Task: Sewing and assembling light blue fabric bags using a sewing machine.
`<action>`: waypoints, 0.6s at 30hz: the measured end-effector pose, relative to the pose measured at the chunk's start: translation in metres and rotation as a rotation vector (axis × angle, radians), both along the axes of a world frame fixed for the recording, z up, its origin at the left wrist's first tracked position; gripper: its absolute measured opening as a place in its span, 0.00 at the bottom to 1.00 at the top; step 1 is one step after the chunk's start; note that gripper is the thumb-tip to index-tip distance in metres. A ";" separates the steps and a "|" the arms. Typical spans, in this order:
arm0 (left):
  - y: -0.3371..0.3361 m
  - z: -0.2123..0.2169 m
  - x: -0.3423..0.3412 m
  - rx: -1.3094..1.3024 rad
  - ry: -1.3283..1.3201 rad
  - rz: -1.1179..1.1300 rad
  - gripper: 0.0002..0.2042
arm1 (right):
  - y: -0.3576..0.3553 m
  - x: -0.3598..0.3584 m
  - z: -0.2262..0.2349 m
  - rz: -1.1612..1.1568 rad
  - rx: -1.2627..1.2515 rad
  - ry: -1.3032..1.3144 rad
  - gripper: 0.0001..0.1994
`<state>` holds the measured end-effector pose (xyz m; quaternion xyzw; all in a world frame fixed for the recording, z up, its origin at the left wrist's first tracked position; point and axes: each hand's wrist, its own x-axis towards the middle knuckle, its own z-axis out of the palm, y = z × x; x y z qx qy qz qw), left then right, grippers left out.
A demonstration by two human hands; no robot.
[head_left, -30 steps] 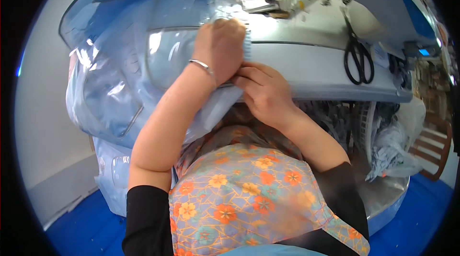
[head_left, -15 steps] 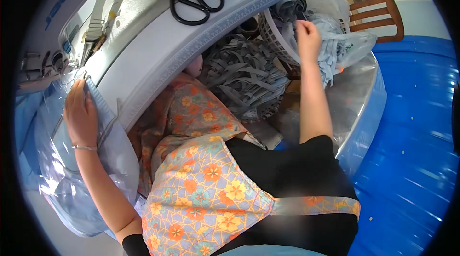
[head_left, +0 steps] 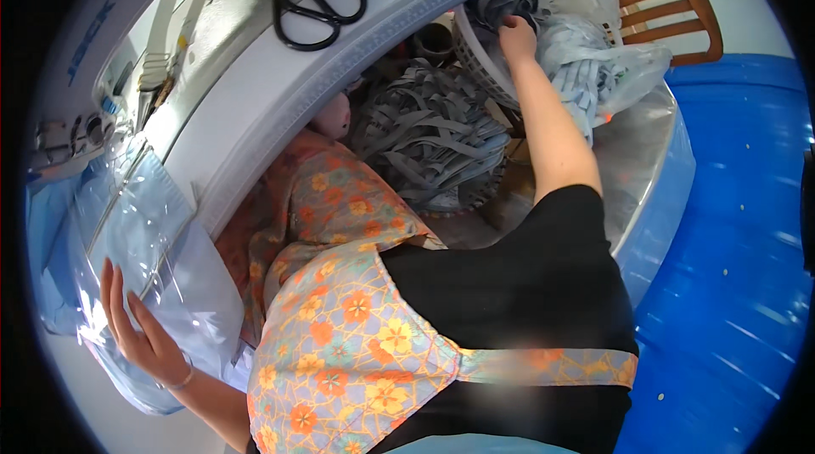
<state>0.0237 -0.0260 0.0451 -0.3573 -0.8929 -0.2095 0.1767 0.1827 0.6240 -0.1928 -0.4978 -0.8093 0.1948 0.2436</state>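
Note:
My left hand (head_left: 146,344) has its fingers spread and rests on or just over clear plastic film (head_left: 127,284) and light blue fabric (head_left: 161,191), which hang at the sewing table's left end. It holds nothing. At the far right my right hand (head_left: 516,43) reaches over the rim of a white plastic basket (head_left: 480,63). Its fingers are curled against rolls of grey fabric strip (head_left: 501,2); what lies between the fingertips is hidden. Pale blue-grey strips (head_left: 586,84) spill over the basket's right side beside clear plastic.
Black-handled scissors (head_left: 318,12) lie on the white sewing table (head_left: 229,106), near part of a sewing machine (head_left: 64,144). A heap of grey strips (head_left: 433,135) fills a container below the table edge. A wooden chair (head_left: 671,8) and blue sheeting (head_left: 730,225) are at the right.
My left hand has come back toward me from the fabric near the machine, and its fingers have spread. My right hand has moved further forward and left, onto the grey rolls.

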 end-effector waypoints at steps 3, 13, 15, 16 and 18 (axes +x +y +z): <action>-0.017 -0.002 0.010 -0.029 0.027 0.060 0.16 | -0.026 0.028 0.033 0.038 0.096 0.189 0.14; 0.023 -0.010 0.012 0.035 0.010 -0.050 0.16 | 0.012 0.187 0.045 -0.374 0.033 -0.284 0.21; 0.027 -0.006 0.013 0.030 0.029 -0.069 0.16 | 0.009 0.183 0.045 -0.335 0.020 -0.143 0.20; 0.028 -0.005 0.013 0.025 0.048 -0.096 0.16 | 0.001 0.179 0.055 -0.333 0.019 -0.139 0.20; 0.032 -0.001 0.018 0.034 0.030 -0.097 0.16 | -0.017 0.169 0.075 -0.312 0.046 0.019 0.16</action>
